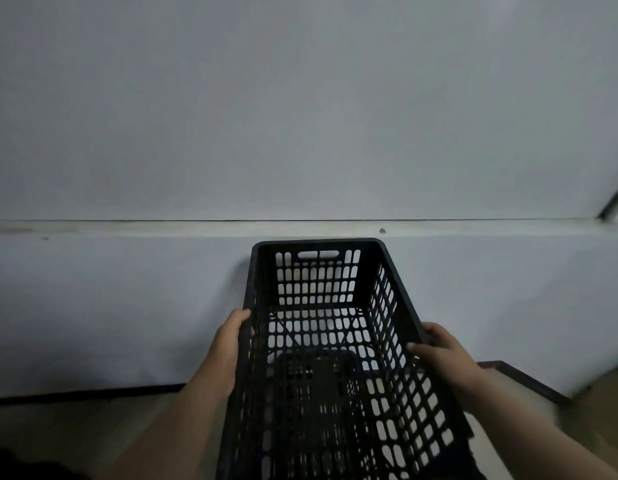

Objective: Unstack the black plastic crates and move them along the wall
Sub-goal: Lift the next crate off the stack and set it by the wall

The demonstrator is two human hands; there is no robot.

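I hold one black plastic crate [397, 292] with slotted walls and floor in front of me, its long axis pointing at the wall, lifted off the floor. My left hand [229, 337] grips its left rim and my right hand [442, 348] grips its right rim. Through the crate's slotted floor a second dark crate [314, 382] shows faintly below, blurred, so I cannot tell how it sits.
A pale wall [300, 116] with a horizontal ledge [127, 227] fills the view ahead. A dark skirting strip [93, 393] runs along its base at the floor [75, 434]. At the right the wall turns a corner, with more dark skirting [529, 379].
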